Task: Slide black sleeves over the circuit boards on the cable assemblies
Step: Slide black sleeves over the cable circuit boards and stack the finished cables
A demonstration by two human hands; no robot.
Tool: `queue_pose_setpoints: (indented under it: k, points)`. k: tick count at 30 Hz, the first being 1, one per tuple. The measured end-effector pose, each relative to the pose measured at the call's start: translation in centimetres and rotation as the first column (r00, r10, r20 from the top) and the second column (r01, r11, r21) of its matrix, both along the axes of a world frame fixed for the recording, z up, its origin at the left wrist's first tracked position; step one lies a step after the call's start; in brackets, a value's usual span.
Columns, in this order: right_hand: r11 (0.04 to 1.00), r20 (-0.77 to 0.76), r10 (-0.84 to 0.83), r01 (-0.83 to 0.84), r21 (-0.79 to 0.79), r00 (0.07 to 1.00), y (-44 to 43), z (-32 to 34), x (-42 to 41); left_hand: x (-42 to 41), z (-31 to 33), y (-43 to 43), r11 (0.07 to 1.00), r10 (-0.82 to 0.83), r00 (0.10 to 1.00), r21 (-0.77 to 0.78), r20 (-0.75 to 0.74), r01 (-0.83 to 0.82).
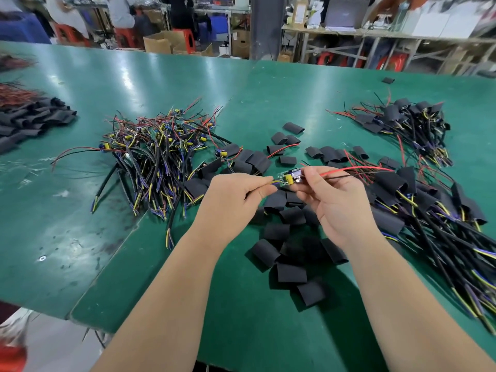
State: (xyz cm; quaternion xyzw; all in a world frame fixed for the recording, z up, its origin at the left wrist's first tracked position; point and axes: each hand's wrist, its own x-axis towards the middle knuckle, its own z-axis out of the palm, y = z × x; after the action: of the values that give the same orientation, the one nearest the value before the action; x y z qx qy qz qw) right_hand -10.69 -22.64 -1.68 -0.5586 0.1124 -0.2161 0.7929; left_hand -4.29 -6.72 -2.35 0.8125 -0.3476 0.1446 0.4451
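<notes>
Green counter: carries all stock.

Unsleeved cable assemblies: heaped left of the held circuit board.

Sleeved assemblies: piled right of the board.

Loose black sleeves: scattered under the board and nearer the person.

Left hand: pinches the yellow and blue wires at the board's left end.

Right hand: pinches the board's right end, where the red lead and a black one exit.

Circuit board: held above the counter between both hands, bare, yellow capacitor upright.

Risks: neither hand holds a sleeve, so one grip must release and the board may swing. The capacitor could snag a sleeve's mouth and bend. The trailing leads could tangle in the right pile.
</notes>
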Motion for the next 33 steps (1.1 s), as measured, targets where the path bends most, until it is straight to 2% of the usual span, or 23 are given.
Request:
queue_pose_setpoints:
  k: [5,7,8,9,10,11,12,13,15,21,27,30,33]
  points:
    - [0.976,0.031,0.093,-0.085,-0.200,0.995,0.1,-0.5,0.9,0.5,-0.5,-0.1,0.998,0.050,0.982,-0.028,-0.183,-0.056]
    - [0.903,-0.066,0.096,-0.114,-0.414,0.993,-0.3,-0.8,1.0,0.7,-0.5,0.1,0.995,0.090,0.980,-0.033,-0.180,-0.098]
    - [0.788,-0.154,0.026,-0.115,-0.605,0.988,-0.4,-0.9,1.1,0.8,-0.5,0.1,0.992,0.115,0.981,-0.027,-0.157,-0.120]
    - [0.586,-0.225,-0.091,-0.131,-0.800,0.970,-0.3,-1.1,1.2,0.9,-0.5,0.2,0.990,0.139,0.983,-0.008,-0.121,-0.141]
    - [0.354,-0.251,-0.213,-0.165,-0.920,0.944,0.0,-1.3,1.3,0.9,-0.5,0.2,0.988,0.154,0.984,0.017,-0.088,-0.153]
    - [0.182,-0.278,-0.314,-0.230,-0.956,0.908,0.4,-1.5,1.2,0.9,-0.4,0.3,0.986,0.161,0.985,0.044,-0.064,-0.159]
    - [0.086,-0.313,-0.390,-0.304,-0.949,0.866,0.8,-1.7,1.3,1.0,-0.4,0.3,0.985,0.162,0.986,0.068,-0.047,-0.158]
    - [0.044,-0.339,-0.438,-0.357,-0.933,0.832,1.2,-1.8,1.3,1.0,-0.4,0.4,0.984,0.163,0.986,0.083,-0.036,-0.159]
    - [-0.014,-0.306,-0.484,-0.357,-0.934,0.820,1.6,-1.9,1.3,1.2,-0.4,0.4,0.980,0.183,0.983,0.082,-0.033,-0.180]
    - [-0.075,-0.272,-0.498,-0.353,-0.933,0.823,2.2,-2.6,1.3,1.4,-0.5,0.6,0.973,0.225,0.973,0.061,-0.046,-0.222]
    - [-0.122,-0.276,-0.385,-0.345,-0.931,0.880,2.1,-2.5,1.3,1.3,-0.5,0.6,0.975,0.216,0.976,0.066,-0.031,-0.214]
    - [-0.039,-0.239,-0.335,-0.267,-0.963,0.911,2.0,-2.2,1.3,1.2,-0.4,0.6,0.976,0.214,0.977,0.046,-0.018,-0.213]
    - [0.147,-0.219,-0.235,-0.188,-0.971,0.947,1.4,-1.7,1.2,1.2,-0.2,0.8,0.976,0.219,0.976,-0.002,0.012,-0.219]
